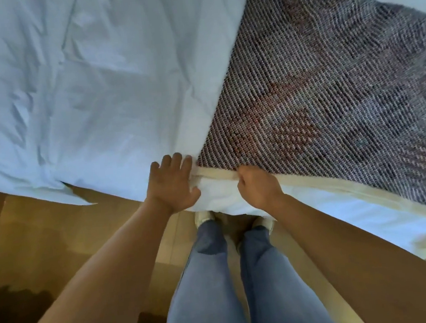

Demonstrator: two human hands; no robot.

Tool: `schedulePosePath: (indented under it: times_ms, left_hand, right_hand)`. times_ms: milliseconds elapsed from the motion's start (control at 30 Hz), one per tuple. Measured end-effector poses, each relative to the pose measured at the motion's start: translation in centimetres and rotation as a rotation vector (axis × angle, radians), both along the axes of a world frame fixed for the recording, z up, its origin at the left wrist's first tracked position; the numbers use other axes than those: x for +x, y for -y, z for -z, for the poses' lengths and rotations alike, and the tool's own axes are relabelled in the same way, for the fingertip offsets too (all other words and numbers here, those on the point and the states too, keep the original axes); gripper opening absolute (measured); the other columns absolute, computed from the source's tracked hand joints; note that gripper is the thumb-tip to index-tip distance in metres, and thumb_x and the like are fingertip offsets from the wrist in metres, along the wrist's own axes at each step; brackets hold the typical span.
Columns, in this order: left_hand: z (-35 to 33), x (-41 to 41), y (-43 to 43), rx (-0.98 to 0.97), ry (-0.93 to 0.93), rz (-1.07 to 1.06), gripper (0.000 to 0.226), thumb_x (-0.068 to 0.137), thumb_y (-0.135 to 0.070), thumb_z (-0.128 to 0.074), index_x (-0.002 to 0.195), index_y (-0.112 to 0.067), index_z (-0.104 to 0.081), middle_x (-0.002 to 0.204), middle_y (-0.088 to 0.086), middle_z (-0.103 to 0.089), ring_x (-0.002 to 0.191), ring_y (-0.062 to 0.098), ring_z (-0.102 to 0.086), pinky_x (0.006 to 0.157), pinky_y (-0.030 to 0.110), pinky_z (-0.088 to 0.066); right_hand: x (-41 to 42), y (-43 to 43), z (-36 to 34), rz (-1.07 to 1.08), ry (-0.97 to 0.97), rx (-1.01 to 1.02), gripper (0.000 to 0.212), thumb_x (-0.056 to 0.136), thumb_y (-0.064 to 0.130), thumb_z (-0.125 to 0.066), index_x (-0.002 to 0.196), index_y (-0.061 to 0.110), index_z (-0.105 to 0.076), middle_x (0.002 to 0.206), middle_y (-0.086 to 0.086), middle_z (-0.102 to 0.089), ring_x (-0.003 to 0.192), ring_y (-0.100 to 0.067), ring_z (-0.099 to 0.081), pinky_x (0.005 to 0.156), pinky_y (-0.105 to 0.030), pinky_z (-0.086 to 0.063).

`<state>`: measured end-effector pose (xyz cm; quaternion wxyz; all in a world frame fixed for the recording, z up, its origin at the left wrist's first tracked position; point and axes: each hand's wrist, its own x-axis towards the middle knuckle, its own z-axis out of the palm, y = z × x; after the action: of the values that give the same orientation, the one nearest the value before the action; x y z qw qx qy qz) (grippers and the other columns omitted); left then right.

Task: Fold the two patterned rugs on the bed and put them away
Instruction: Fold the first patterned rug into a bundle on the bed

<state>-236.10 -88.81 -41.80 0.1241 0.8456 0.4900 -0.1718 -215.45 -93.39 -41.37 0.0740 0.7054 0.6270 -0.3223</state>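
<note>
One patterned rug (325,91) lies flat on the right half of the bed, woven in grey, purple and reddish tones with a cream border (314,182) along its near edge. My right hand (258,187) is closed on that cream border close to the rug's near left corner. My left hand (173,184) rests flat with spread fingers on the white sheet (81,96), just left of the same corner. Only this one rug is visible.
The bed's corner points toward me, with the white sheet hanging over its edge. Below it is a wooden floor (57,243), my legs in blue jeans (219,279) and light shoes. A dark patch (14,306) lies on the floor at the lower left.
</note>
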Motion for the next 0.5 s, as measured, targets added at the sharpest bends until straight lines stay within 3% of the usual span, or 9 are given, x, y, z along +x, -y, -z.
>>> schedulePosePath:
  times_ms: [133,433,500]
  left_hand:
    - [-1.1,4.9,-1.6,-0.011,0.077,0.061,0.063,0.073,-0.047,-0.052,0.123,-0.009,-0.049,0.118,0.014,-0.054,0.101,0.033,-0.05,0.078,0.04,-0.039]
    - [-2.4,22.7,-1.4,-0.018,0.005,0.301,0.057,0.08,-0.049,-0.043,0.126,-0.015,-0.042,0.125,0.008,-0.048,0.113,0.027,-0.045,0.092,0.043,-0.037]
    - [-2.3,29.3,-0.4,-0.028,0.003,0.344,0.054,0.08,-0.048,-0.044,0.123,-0.014,-0.045,0.122,0.009,-0.049,0.112,0.028,-0.046,0.091,0.044,-0.037]
  right_hand:
    - [3.0,1.0,-0.9,0.092,-0.039,0.05,0.012,0.091,0.017,-0.046,0.094,0.008,-0.054,0.092,-0.013,-0.061,0.081,-0.029,-0.058,0.065,-0.032,-0.043]
    - [18.1,4.5,-1.7,0.373,-0.119,0.107,0.009,0.089,0.015,-0.049,0.084,0.007,-0.05,0.088,-0.013,-0.057,0.087,-0.031,-0.056,0.068,-0.033,-0.039]
    - [23.7,6.2,-1.3,0.458,-0.118,0.105,0.012,0.089,0.014,-0.047,0.089,0.004,-0.054,0.097,-0.015,-0.057,0.092,-0.032,-0.055,0.072,-0.033,-0.041]
